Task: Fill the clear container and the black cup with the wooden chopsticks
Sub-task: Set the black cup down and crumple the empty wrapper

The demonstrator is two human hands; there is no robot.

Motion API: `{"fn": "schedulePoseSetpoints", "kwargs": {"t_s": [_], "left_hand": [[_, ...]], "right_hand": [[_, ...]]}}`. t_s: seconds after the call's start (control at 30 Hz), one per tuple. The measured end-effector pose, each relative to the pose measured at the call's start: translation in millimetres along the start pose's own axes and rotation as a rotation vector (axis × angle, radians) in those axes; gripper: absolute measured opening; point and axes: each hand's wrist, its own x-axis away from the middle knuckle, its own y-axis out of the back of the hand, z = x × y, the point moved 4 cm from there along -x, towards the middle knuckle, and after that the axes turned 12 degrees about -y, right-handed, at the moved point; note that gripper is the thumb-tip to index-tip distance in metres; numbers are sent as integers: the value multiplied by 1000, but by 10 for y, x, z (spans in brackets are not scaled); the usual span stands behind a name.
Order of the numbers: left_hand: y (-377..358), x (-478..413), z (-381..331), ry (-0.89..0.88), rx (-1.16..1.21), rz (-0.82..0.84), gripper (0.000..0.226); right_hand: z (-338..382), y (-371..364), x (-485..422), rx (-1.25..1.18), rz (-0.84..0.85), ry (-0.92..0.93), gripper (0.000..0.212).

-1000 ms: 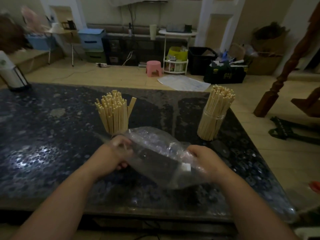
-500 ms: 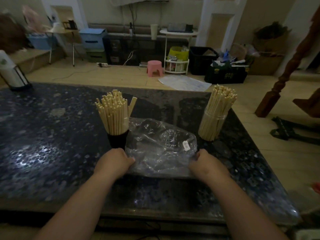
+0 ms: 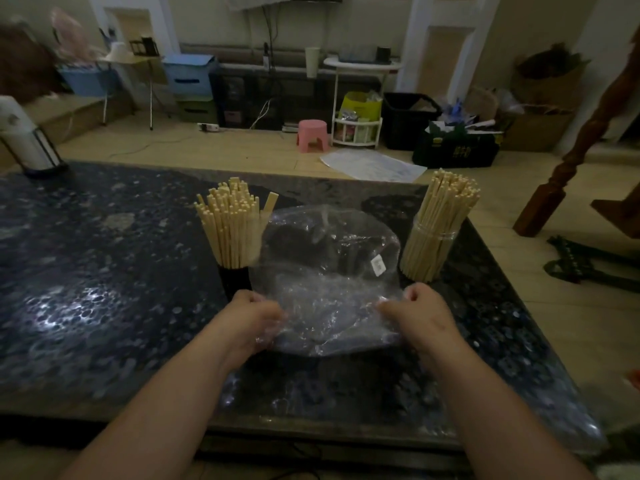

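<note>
Gripping the near edge of a crumpled clear plastic bag (image 3: 329, 271), both hands work at its two front corners. The left hand (image 3: 254, 318) has its fingers curled round the bag's left corner, and the right hand (image 3: 417, 315) pinches the right corner with its fingers bent in. The bag lies spread on a dark speckled table (image 3: 104, 271), a small white label (image 3: 378, 265) showing on its right half; whether the held edge is off the surface I cannot tell.

Just left of the bag stands the black cup (image 3: 234, 280), packed with upright wooden chopsticks (image 3: 230, 230) that fan slightly, one wider stick tilted toward the bag. The bag's film overlaps the cup's right side. Just right of the bag stands the clear container (image 3: 427, 252), also crammed with a bundle of chopsticks (image 3: 446, 206), their tops leaning away from the bag. Beyond the bag, on the floor past the table, sits a pink stool (image 3: 312, 135).
</note>
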Motion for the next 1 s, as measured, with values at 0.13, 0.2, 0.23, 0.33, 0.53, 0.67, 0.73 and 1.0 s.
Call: {"fn": "schedulePoseSetpoints", "kwargs": {"t_s": [0.13,0.2,0.23,0.33,0.53,0.67,0.73,1.0], "left_hand": [[-113,79,-20,40,35,112,48],[-150,83,-36,-31,-19,46,39],[-159,71,-38,-67,-24,-1,40],[-222,124,-117,-237,-78,-142,26],[-433,215,-229,-404,83,25,27],[-498,222,-253,-391,442,185,39],[-520,249,-255,-391,454,238,41],[-435,228,-317,-477,44,-48,29]], "right_hand": [[142,4,200,27,-104,208,27],[207,-25,378,217,-228,339,26],[240,-61,458,291,-279,409,25],[286,-220,571,298,-189,535,24],[204,-409,498,247,252,471,33],[208,-358,436,37,340,403,36],[217,-358,435,34,331,383,41],[229,-258,417,-240,61,358,11]]}}
